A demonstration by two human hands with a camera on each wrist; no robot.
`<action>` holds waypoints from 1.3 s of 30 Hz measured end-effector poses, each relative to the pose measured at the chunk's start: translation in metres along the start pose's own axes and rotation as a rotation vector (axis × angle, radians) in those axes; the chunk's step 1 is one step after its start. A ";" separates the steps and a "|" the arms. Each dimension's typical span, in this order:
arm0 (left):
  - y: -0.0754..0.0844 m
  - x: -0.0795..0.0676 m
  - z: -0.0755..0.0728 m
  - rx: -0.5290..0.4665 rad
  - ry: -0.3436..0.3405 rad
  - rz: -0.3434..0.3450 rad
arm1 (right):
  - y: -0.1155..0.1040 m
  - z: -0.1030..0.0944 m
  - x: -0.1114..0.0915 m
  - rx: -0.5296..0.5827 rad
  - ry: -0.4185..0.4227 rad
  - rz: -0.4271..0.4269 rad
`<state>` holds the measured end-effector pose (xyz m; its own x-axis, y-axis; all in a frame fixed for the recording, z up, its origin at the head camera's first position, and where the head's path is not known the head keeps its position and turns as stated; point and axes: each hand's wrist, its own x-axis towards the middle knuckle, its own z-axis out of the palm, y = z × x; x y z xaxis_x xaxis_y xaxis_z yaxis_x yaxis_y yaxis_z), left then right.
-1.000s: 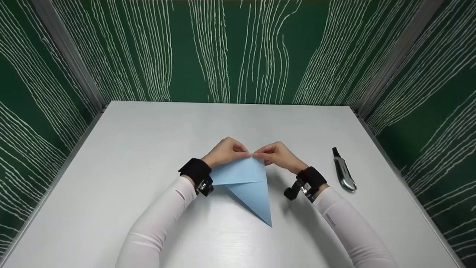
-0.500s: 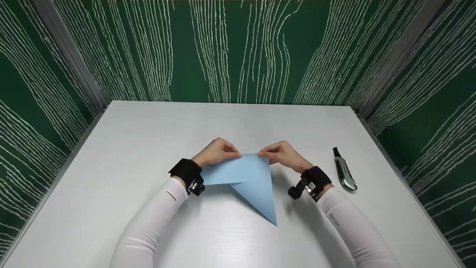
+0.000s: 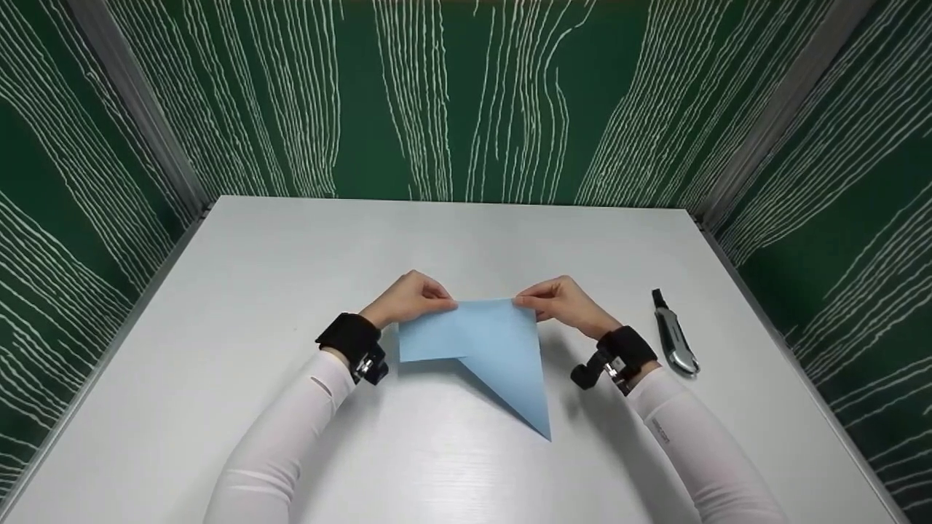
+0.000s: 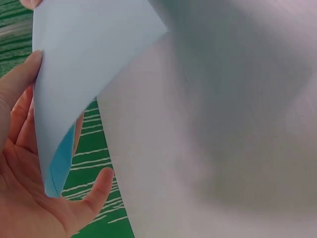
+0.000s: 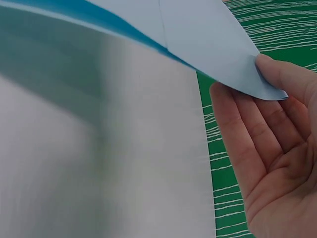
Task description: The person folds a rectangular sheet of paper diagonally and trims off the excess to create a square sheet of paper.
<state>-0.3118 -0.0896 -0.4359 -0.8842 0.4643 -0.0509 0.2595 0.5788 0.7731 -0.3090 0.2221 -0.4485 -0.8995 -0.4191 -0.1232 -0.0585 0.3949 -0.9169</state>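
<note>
Blue paper stays pinched by the left hand and right hand, now farther apart than before.

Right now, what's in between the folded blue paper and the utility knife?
In the head view: the right hand, which pinches the folded blue paper, then that arm's black wrist strap, then white tabletop before the utility knife.

A utility knife lies on the white table.
</note>
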 end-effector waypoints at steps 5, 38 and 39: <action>-0.005 -0.002 -0.003 0.004 0.006 -0.002 | 0.002 -0.004 -0.001 0.021 0.000 -0.002; 0.013 0.007 0.010 -0.010 -0.067 0.006 | -0.025 0.012 0.014 -0.363 -0.081 -0.117; 0.013 0.007 0.011 -0.011 -0.073 0.006 | -0.027 0.013 0.015 -0.368 -0.087 -0.123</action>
<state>-0.3104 -0.0710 -0.4330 -0.8521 0.5153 -0.0917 0.2599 0.5687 0.7804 -0.3149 0.1944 -0.4310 -0.8369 -0.5432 -0.0675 -0.3289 0.5975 -0.7313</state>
